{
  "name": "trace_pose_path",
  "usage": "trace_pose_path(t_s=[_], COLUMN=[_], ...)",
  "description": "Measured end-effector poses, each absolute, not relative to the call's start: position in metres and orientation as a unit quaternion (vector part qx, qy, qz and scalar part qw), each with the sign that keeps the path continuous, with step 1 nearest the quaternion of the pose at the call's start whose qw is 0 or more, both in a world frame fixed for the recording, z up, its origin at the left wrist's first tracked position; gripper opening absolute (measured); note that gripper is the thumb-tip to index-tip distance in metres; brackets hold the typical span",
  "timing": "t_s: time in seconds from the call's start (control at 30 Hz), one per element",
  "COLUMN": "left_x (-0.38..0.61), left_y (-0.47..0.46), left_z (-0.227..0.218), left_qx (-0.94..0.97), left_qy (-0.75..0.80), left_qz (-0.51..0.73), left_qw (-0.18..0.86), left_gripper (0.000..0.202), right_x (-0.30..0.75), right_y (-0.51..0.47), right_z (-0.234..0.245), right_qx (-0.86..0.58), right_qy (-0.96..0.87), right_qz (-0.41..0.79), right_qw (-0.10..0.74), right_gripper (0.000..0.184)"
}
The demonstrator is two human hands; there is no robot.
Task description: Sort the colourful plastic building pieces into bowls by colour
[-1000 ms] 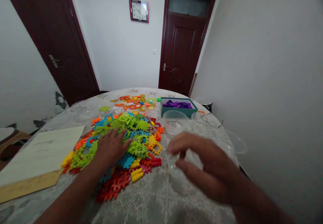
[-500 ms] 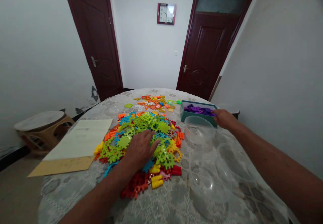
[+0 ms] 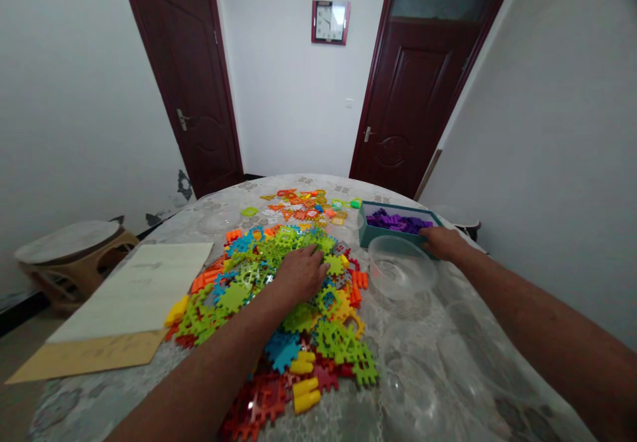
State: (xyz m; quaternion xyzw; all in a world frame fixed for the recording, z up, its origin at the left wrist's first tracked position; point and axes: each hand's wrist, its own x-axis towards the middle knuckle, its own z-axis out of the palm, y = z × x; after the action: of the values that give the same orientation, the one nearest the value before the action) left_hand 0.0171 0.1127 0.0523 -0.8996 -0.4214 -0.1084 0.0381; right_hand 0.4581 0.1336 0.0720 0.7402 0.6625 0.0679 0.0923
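Note:
My left hand (image 3: 301, 273) lies palm down on a heap of plastic gear-shaped building pieces (image 3: 233, 296). Its fingers are stretched over light green pieces near the top, the fingertips partly hidden. Across the table, my right hand (image 3: 444, 243) grips the near edge of a dark green box (image 3: 393, 239) by its right corner, with the thumb at the rim. Purple pieces (image 3: 398, 221) lie inside that box. Just in front of it stands a clear round plastic tub (image 3: 401, 266). Yellow connectors (image 3: 306, 395) and red pieces (image 3: 253, 399) lie at the heap's near side.
More clear tubs (image 3: 413, 382) stand on the right of the patterned tablecloth. Behind the heap lie small orange and yellow pieces (image 3: 298, 206). A paper sheet (image 3: 134, 289) over a brown envelope (image 3: 89, 356) lies at left. A stool (image 3: 74, 249) stands beyond the table's left edge.
My left hand has moved forward and slightly right over the heap. Some green pieces now lie farther out at its near right side. My right hand stays at the box. The view has shifted slightly.

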Motion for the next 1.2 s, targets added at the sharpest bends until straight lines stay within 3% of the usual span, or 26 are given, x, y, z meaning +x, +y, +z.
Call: trace_pose_path(t_s=[0.23, 0.43, 0.63, 0.83, 0.97, 1.2], left_x=[0.014, -0.014, -0.073, -0.141, -0.159, -0.154], left_y=[0.106, 0.087, 0.059, 0.018, -0.018, -0.056], left_z=[0.040, 0.056, 0.060, 0.037, 0.009, -0.021], left_qx=[-0.899, -0.895, -0.866, -0.818, -0.792, -0.763], left_qy=[-0.426, -0.422, -0.464, -0.509, -0.539, -0.547], left_qz=[-0.103, -0.142, -0.180, -0.264, -0.284, -0.334], left_qw=[-0.006, -0.001, 0.044, 0.045, 0.039, 0.085], left_gripper=[0.035, 0.039, 0.043, 0.047, 0.052, 0.074], right_x=[0.460, 0.459, 0.460, 0.468, 0.431, 0.305], right_y=[0.132, 0.125, 0.110, 0.092, 0.063, 0.000], right_z=[0.071, 0.083, 0.112, 0.154, 0.191, 0.232], right_qx=[0.729, 0.733, 0.733, 0.714, 0.668, 0.590], right_qy=[0.674, 0.661, 0.653, 0.651, 0.682, 0.766], right_qz=[0.084, 0.130, 0.173, 0.255, 0.298, 0.248], right_qw=[0.089, 0.088, 0.081, 0.051, 0.016, -0.063], right_gripper=[0.028, 0.023, 0.022, 0.018, 0.021, 0.018])
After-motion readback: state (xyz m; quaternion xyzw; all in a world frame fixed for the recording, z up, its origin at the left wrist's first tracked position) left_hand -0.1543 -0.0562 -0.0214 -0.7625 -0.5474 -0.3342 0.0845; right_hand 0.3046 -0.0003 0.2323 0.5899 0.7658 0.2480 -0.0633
